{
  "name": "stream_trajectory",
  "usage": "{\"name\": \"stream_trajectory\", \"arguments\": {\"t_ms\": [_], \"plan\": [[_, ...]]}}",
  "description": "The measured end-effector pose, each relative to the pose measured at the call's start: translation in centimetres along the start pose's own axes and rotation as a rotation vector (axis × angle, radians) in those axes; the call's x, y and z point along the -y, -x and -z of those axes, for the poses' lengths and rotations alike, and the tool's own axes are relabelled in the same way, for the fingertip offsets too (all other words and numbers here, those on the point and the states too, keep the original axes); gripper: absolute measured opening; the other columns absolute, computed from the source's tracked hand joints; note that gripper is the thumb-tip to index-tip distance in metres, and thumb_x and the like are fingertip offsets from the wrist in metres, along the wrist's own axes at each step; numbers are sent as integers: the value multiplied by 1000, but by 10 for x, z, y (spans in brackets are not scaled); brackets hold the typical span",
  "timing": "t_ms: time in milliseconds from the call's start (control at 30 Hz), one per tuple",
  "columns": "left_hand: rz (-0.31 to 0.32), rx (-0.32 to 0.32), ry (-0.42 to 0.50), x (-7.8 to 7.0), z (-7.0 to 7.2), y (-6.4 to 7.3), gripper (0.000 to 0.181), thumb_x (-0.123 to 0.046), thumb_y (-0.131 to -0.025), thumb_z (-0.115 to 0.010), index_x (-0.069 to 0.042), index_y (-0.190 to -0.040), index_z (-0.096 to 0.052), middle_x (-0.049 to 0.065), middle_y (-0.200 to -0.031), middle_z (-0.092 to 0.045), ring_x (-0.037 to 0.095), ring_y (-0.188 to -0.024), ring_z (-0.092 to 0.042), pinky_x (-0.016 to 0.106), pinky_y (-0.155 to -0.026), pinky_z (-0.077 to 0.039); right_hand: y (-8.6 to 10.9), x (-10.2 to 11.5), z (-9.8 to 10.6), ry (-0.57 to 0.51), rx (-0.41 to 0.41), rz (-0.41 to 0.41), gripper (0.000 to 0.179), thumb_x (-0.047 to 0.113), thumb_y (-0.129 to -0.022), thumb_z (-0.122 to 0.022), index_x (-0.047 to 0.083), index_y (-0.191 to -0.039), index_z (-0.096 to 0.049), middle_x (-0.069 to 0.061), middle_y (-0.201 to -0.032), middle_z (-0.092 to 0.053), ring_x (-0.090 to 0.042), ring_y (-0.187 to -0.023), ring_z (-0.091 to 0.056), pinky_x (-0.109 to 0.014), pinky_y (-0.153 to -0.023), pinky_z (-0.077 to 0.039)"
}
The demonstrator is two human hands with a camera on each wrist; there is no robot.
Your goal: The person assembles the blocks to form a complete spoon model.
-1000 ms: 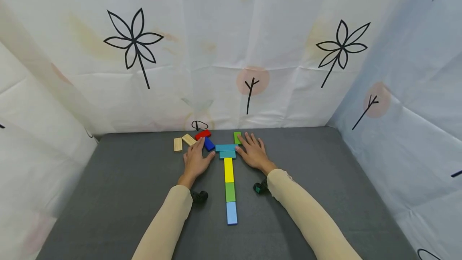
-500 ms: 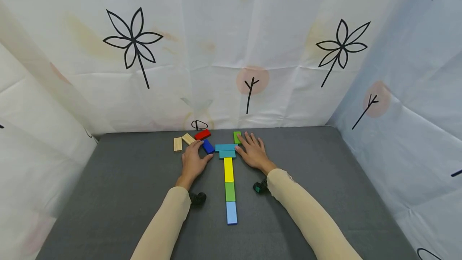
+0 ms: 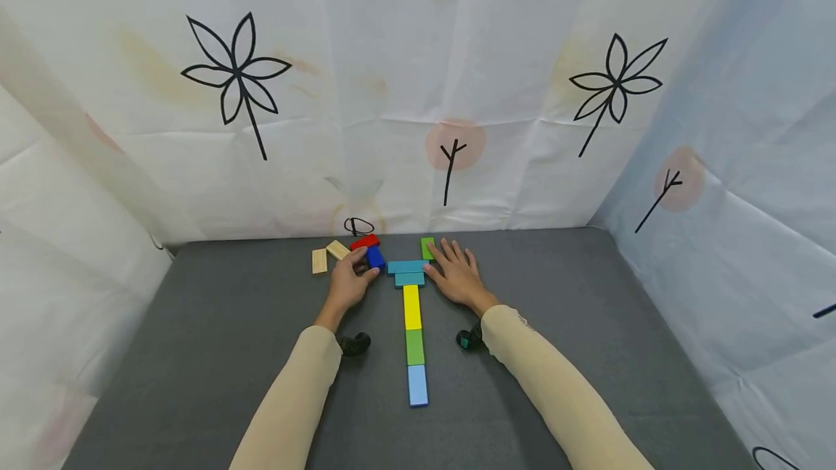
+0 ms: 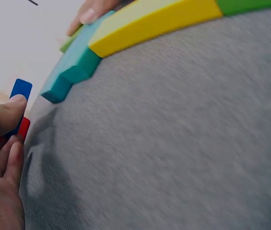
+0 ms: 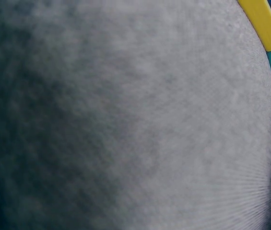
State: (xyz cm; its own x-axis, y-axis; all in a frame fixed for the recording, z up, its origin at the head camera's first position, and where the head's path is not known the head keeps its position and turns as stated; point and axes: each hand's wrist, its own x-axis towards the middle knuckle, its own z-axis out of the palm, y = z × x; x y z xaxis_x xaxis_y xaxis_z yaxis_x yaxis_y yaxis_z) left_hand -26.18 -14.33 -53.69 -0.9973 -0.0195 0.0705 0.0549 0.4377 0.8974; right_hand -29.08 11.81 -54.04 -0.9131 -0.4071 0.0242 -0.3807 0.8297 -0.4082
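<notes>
My worktop (image 3: 215,354) is dark grey, with creased whitish cloth (image 3: 379,35) up behind it. From where I am, there's a black outline flower (image 3: 236,72) at 11 o'clock, a second flower (image 3: 617,83) at 1, a twiggy tree (image 3: 451,158) over a pinkish circle (image 3: 473,145) near 12, plus another tree (image 3: 666,183) towards 2.

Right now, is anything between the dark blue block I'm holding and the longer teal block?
Nothing visible: the head view shows only grey table between the dark blue block in your left hand and the longer teal block. The red block lies outside that gap.
</notes>
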Motion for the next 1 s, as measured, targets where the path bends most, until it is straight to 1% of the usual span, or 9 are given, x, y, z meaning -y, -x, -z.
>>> {"name": "stream_trajectory", "arguments": {"t_ms": [33, 133, 267, 333, 467, 700, 900, 1000], "plan": [[10, 14, 27, -1, 0, -2, 60, -1, -95, -70, 6, -149, -45, 27, -148, -48, 41, -128, -55, 47, -105, -46, 0, 0, -1, 2, 0, 0, 63, 49, -109, -37, 20, -164, -23, -15, -168, -14, -37, -155, -7, -57, -121, -1], [42, 52, 86, -4, -1, -8, 59, 0, -96, -68, 5, -150, -44, 28, -145, -51, 40, -130, -55, 45, -106, -46, -1, -1, -2, -4, -5, 3, 63, 47, -109, -38, 18, -163, -24, -17, -168, -15, -38, -155, -7, -58, -121, -1], [86, 81, 167, -8, -2, -14, 58, 1, -98, -65, 6, -150, -43, 30, -144, -50, 41, -132, -52, 46, -107, -45, 0, 2, -1, -9, -9, 4, 63, 46, -109, -40, 18, -163, -25, -17, -168, -16, -37, -155, -8, -59, -121, -2], [102, 86, 191, -9, -2, -16, 57, 2, -98, -65, 6, -150, -43, 30, -144, -50, 41, -132, -52, 46, -108, -44, 0, 3, 0, -5, -6, 2, 63, 46, -109, -39, 19, -163, -24, -16, -168, -15, -36, -155, -8, -58, -121, -2], [114, 93, 185, -9, -1, -20, 58, 2, -98, -65, 6, -151, -42, 30, -144, -49, 41, -133, -51, 46, -108, -44, -1, 4, 0, -2, -3, -3, 63, 48, -109, -38, 20, -164, -23, -15, -168, -15, -36, -155, -7, -57, -121, -2], [81, 79, 144, -10, -1, -26, 59, 5, -97, -64, 9, -151, -40, 33, -146, -47, 44, -133, -50, 48, -108, -43, -1, 3, -1, -2, -13, 3, 62, 46, -109, -38, 18, -163, -24, -16, -168, -16, -37, -155, -8, -58, -121, -2], [74, 75, 107, -11, -3, -29, 58, 5, -96, -65, 9, -149, -42, 33, -144, -49, 44, -131, -52, 49, -107, -44, 0, 1, -1, -2, -11, -3, 62, 46, -109, -39, 19, -163, -25, -16, -168, -16, -37, -155, -8, -58, -121, -2], [57, 78, 80, -12, -5, -30, 55, 5, -97, -64, 9, -148, -44, 33, -141, -50, 44, -129, -53, 49, -106, -45, 0, 1, -1, 2, -13, -6, 62, 46, -109, -39, 19, -163, -25, -16, -168, -17, -36, -155, -9, -58, -121, -3]]}}
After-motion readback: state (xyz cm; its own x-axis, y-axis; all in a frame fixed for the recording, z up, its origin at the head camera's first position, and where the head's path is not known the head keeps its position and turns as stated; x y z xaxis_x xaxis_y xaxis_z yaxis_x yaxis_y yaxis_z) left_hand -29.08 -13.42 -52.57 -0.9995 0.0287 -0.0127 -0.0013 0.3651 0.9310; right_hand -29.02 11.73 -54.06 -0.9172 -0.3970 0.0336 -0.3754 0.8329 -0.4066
